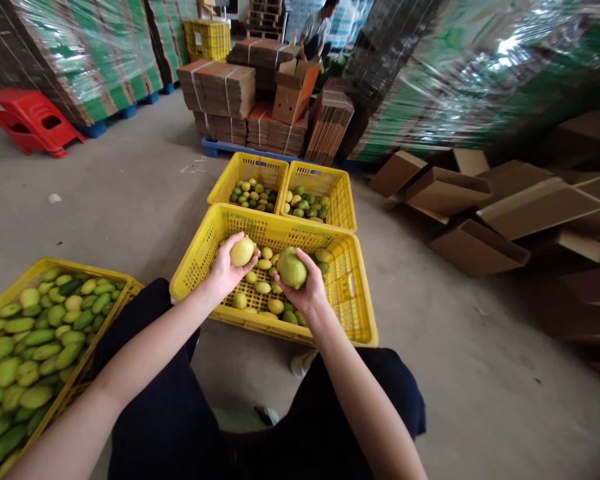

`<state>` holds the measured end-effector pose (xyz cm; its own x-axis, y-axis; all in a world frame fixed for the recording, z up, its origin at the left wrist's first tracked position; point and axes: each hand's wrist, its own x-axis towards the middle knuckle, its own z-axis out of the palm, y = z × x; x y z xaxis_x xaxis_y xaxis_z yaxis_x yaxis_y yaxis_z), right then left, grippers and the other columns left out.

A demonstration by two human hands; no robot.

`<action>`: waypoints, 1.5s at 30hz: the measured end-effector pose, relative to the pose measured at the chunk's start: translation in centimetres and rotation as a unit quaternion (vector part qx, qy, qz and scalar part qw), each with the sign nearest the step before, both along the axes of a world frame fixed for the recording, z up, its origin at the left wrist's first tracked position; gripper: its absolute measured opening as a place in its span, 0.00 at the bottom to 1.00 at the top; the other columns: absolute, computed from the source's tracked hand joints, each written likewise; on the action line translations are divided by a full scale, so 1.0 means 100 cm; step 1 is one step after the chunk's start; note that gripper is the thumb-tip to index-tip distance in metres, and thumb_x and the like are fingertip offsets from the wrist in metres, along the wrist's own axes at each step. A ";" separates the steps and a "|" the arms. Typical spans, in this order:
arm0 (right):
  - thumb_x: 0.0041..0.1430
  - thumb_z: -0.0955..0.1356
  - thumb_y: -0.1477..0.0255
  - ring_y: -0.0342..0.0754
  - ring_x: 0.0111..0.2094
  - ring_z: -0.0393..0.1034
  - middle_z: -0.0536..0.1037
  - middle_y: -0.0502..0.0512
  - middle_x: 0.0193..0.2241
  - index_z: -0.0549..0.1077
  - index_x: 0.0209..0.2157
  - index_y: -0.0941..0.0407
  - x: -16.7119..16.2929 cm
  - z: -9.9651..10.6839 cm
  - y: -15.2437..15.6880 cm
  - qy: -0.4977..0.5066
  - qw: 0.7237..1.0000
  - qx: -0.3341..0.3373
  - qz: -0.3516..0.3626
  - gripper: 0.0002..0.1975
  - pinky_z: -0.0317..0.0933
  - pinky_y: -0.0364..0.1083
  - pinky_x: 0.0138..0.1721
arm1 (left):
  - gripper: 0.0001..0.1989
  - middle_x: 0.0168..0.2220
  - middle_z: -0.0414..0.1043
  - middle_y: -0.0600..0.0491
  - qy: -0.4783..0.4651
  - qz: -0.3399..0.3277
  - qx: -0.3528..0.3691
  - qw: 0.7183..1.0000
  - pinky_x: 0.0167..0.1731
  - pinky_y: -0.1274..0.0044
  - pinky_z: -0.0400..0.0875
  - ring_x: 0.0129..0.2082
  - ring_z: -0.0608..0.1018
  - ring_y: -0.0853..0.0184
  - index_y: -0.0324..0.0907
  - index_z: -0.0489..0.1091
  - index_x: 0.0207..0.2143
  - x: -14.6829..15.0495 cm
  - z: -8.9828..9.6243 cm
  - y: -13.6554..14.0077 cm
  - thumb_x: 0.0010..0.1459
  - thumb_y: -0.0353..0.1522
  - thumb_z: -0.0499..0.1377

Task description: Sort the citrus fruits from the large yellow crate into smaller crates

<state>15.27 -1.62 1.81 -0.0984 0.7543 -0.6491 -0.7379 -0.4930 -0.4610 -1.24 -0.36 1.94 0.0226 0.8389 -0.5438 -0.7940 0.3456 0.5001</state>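
A pale yellow lemon (243,251) is gripped in my left hand (227,268), its fingers wrapped round the sides. My right hand (309,288) is closed on a larger green lemon (292,269). Both hands hover over a big yellow plastic crate (350,319) between my knees. Loose yellow lemons (263,287) are spread across its bottom, with some greener ones towards the right side. My hands and forearms hide part of the crate's contents.
Two more yellow crates, a left one (217,190) and a right one (347,200), hold mixed lemons beyond. A crate heaped with green fruit (35,340) stands at my left. Cardboard boxes (445,190) lie at right, a red stool (30,120) at left. A person (314,33) is behind cardboard stacks.
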 end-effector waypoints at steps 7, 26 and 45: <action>0.61 0.66 0.71 0.49 0.26 0.77 0.80 0.54 0.23 0.74 0.34 0.58 -0.006 0.007 0.008 0.023 0.998 0.035 -0.039 0.06 0.76 0.47 0.29 | 0.15 0.29 0.77 0.45 -0.024 -0.027 -0.031 0.999 0.21 0.81 0.75 0.24 0.79 0.67 0.35 0.72 0.36 0.010 0.002 0.003 0.67 0.36 0.52; 0.59 0.62 0.73 0.54 0.27 0.78 0.79 0.56 0.20 0.74 0.33 0.58 -0.006 -0.002 0.015 -0.016 1.000 -0.012 0.018 0.10 0.75 0.51 0.30 | 0.10 0.23 0.71 0.53 0.015 -0.020 -0.004 1.000 0.11 0.86 0.63 0.14 0.69 0.76 0.37 0.70 0.31 0.022 0.011 0.003 0.60 0.35 0.56; 0.56 0.67 0.69 0.51 0.26 0.78 0.80 0.55 0.23 0.76 0.34 0.58 0.003 0.010 0.010 0.048 0.997 0.030 -0.043 0.08 0.76 0.48 0.31 | 0.13 0.23 0.71 0.50 -0.016 -0.060 0.040 0.997 0.20 0.80 0.66 0.21 0.72 0.70 0.38 0.71 0.27 0.040 -0.007 -0.001 0.58 0.39 0.57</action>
